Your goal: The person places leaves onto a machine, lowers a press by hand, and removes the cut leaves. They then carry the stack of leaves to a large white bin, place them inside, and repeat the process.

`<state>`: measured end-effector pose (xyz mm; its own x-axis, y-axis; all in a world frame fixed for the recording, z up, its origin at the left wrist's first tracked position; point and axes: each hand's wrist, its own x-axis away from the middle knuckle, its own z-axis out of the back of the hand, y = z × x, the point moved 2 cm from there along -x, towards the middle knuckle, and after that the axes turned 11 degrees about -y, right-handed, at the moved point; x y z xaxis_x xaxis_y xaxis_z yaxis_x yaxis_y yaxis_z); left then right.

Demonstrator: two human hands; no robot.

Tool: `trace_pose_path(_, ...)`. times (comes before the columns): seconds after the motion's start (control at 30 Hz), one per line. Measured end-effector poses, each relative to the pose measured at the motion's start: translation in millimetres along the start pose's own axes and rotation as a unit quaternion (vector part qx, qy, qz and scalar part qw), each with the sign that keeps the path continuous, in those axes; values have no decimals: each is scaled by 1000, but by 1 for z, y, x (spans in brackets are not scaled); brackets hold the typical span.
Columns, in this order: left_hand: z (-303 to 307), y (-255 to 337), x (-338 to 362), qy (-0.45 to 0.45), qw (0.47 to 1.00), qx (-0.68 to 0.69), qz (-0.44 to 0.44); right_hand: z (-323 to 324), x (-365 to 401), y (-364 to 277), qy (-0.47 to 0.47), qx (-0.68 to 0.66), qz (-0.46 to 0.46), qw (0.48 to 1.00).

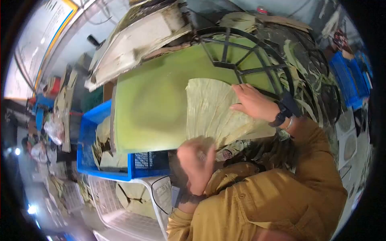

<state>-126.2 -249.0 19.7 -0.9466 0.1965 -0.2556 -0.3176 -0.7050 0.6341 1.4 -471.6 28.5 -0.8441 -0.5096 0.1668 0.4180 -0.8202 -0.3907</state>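
A pale, pleated dried leaf [213, 108] lies fanned out over the right part of a yellow-green board [148, 108]. On its upper right edge, my right hand [255, 102] rests flat with fingers stretched and thumb apart. My left hand [197, 162] is at the leaf's narrow lower end, near the board's front edge. Motion blur smears its fingers, so whether they grip the leaf cannot be made out. A black spoked frame [251, 70] lies across the board's upper right corner, beyond my right hand.
Below the board's left end is a blue crate [105, 173] with leaf pieces, and a white wire basket [150, 188] nearer me. Leaf scraps [297, 60] are heaped at the right. A worn pale block [140, 38] stands behind the board. Another blue crate [348, 74] is far right.
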Motion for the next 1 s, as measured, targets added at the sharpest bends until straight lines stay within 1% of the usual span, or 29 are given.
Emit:
trace_pose_path(0.03, -3, -16, 16, 115, 977, 63, 167, -3, -4, 1, -4, 31, -8, 999)
trace_pose_path(0.07, -12, -32, 23, 123, 946, 180, 241, -1, -4, 0, -11, 6, -18, 1000)
trace_pose_path(0.1, -18, -41, 29, 132, 894, 298, 307, -1, -5, -1, -25, 11, -6, 1000)
trace_pose_path(0.13, -22, -43, 34, 65, 790, 481, 376, 0, -6, -3, -17, -5, -13, 1000)
trace_pose_path(0.17, -21, -41, 31, 2, 716, 574, 398, 0, -7, -5, -7, -21, -19, 1000)
trace_pose_path(0.2, -26, -36, 29, 29, 669, 632, 390, 0, -9, -9, -16, -15, -6, 1000)
trace_pose_path(0.23, -34, -30, 24, 57, 620, 687, 375, 2, -11, -11, -31, -32, -13, 999)
trace_pose_path(0.27, -38, -30, 21, 72, 616, 690, 373, 4, -12, -12, -46, -49, -21, 998)
trace_pose_path(0.3, -43, -32, 17, 97, 619, 710, 322, 6, -13, -12, -60, -67, -31, 995)
trace_pose_path(0.33, -44, -32, 14, 121, 621, 727, 267, 2, -13, -10, -53, -89, -38, 994)
trace_pose_path(0.37, -44, -30, 15, 138, 617, 729, 262, 4, -8, -15, -59, -79, -24, 995)
trace_pose_path(0.43, -33, -32, 28, 143, 642, 718, 226, 1, -2, -33, -83, -157, -11, 984)
trace_pose_path(0.47, -32, -35, 40, 158, 628, 726, 230, -8, -1, -32, -99, -214, 0, 972)
trace_pose_path(0.5, -26, -38, 52, 178, 646, 711, 214, -21, -3, -31, -124, -270, 11, 955)
trace_pose_path(0.53, -25, -43, 66, 205, 668, 682, 217, -31, -1, -41, -77, -304, 49, 948)
trace_pose_path(0.57, -16, -44, 83, 219, 649, 704, 188, -40, 2, -53, -31, -343, 83, 935)
trace_pose_path(0.63, 9, -40, 124, 268, 611, 732, 137, -58, 2, -82, 27, -469, 76, 880)
trace_pose_path(0.67, 21, -39, 146, 292, 612, 723, 134, -65, 12, -110, -98, -710, 109, 688)
trace_pose_path(0.7, 31, -35, 172, 335, 573, 739, 117, -84, 19, -123, -114, -706, 120, 688)
trace_pose_path(0.73, 42, -32, 197, 377, 530, 753, 97, -111, 22, -137, -194, -745, 187, 610)
trace_pose_path(0.77, 56, -32, 219, 397, 527, 746, 88, -126, 28, -167, -244, -757, 223, 563)
trace_pose_path(0.8, 68, -30, 246, 443, 505, 738, 69, -139, 38, -202, -297, -763, 253, 516)
trace_pose_path(0.83, 77, -26, 273, 491, 480, 726, 51, -161, 59, -244, -319, -693, 283, 581)
trace_pose_path(0.87, 88, -23, 296, 530, 480, 699, 32, -180, 85, -291, -338, -616, 316, 637)
trace_pose_path(0.9, 94, -19, 318, 555, 476, 682, 24, -192, 102, -325, -339, -531, 357, 690)
trace_pose_path(0.93, 91, -11, 326, 594, 475, 649, 35, -195, 110, -343, -301, -429, 416, 743)
trace_pose_path(0.97, 98, -8, 345, 631, 470, 615, 44, -203, 121, -371, -284, -396, 434, 757)
trace_pose_path(1.0, 105, -4, 364, 650, 462, 602, 26, -208, 133, -405, -289, -410, 425, 753)
